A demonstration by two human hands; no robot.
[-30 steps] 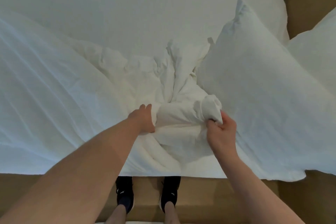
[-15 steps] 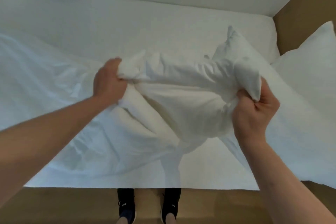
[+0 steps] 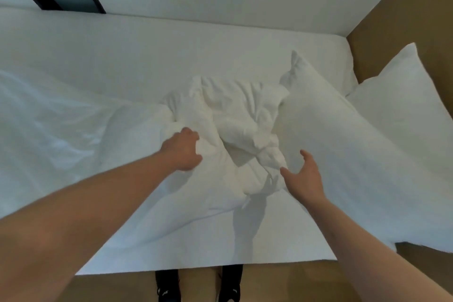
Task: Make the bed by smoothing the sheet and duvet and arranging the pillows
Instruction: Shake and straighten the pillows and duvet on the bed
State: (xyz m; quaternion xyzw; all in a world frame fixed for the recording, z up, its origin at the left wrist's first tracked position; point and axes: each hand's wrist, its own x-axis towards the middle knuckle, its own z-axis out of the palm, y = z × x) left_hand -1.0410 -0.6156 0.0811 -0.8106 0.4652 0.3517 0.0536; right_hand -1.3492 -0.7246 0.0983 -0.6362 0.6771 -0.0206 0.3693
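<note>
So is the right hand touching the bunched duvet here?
Apart. In the head view the right hand is open, fingers spread, with a visible gap to the bunched duvet.

- No words, numbers or labels can be read anywhere.
- The black shoes at the bottom edge carry small white marks, possibly logos, too blurred to read.
</note>
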